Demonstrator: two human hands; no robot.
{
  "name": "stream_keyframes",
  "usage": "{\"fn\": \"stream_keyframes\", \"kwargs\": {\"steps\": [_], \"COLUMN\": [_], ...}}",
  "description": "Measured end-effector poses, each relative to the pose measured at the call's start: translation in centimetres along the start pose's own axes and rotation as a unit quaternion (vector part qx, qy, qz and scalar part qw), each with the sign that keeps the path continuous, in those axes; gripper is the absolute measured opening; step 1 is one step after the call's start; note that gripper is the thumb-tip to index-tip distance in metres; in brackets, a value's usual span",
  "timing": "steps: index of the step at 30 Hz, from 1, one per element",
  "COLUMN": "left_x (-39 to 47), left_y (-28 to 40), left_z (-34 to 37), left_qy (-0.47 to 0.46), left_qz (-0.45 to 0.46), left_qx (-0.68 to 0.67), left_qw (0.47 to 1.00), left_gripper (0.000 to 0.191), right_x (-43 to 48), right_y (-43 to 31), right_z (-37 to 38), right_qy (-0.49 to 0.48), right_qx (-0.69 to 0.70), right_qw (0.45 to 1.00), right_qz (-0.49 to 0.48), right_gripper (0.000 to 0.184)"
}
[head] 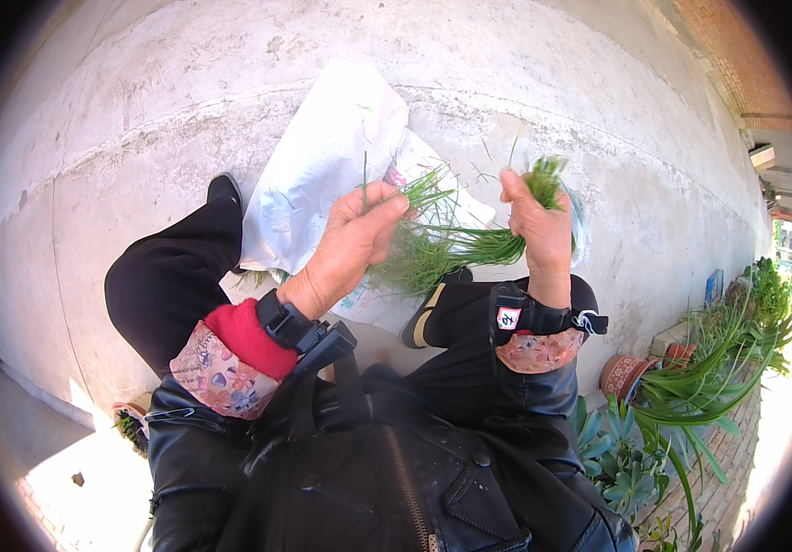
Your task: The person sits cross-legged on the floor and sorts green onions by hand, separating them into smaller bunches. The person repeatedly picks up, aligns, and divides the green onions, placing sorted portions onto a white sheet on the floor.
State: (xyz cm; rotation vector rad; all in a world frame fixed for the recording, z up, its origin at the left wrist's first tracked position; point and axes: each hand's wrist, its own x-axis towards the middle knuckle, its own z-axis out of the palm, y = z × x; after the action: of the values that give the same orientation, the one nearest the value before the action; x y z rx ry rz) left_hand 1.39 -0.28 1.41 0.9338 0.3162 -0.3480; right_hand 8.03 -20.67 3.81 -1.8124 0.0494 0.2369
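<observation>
My left hand [361, 231] pinches a few thin green grass-like stems between thumb and fingers, with one stem standing up. To its right, my right hand [541, 224] is closed around a thick bunch of long green leaves [546, 181]; its end sticks up above the fist. More long leaves trail from beside that fist toward a loose pile of thin green stems [413, 259], which lies below and between my hands. Under the pile and beyond it is a white plastic sheet or sack [341, 138] with loose bits of leaf on it.
Concrete ground [182, 131] surrounds the sack. My shoes stand on either side of it. At the right are a patterned clay flower pot [624, 376], long-leaved potted plants [699, 386] and succulents [627, 476]. Another small planter [132, 424] stands at the lower left.
</observation>
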Motion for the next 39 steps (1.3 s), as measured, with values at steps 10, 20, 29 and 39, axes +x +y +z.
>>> {"fn": "stream_keyframes", "kwargs": {"steps": [10, 20, 29, 39], "left_x": [0.0, 0.2, 0.1, 0.3], "left_y": [-0.1, -0.3, -0.1, -0.6], "left_z": [0.1, 0.0, 0.1, -0.2], "left_qy": [-0.011, -0.002, 0.001, 0.028], "left_qz": [0.013, 0.009, 0.006, 0.008], "left_qx": [-0.02, -0.015, -0.042, -0.047], "left_qw": [1.0, 1.0, 0.999, 0.998], "left_gripper": [0.015, 0.015, 0.014, 0.013], "right_x": [-0.8, -0.9, -1.0, -0.6], "right_y": [0.2, -0.2, 0.0, -0.1], "right_z": [2.1, 3.3, 3.0, 2.4], "right_qy": [-0.04, -0.001, -0.051, 0.021], "right_qx": [0.09, 0.249, 0.171, 0.372], "right_qw": [0.995, 0.968, 0.984, 0.928], "right_qz": [0.008, 0.013, 0.025, -0.018], "right_gripper": [0.015, 0.012, 0.013, 0.016]}}
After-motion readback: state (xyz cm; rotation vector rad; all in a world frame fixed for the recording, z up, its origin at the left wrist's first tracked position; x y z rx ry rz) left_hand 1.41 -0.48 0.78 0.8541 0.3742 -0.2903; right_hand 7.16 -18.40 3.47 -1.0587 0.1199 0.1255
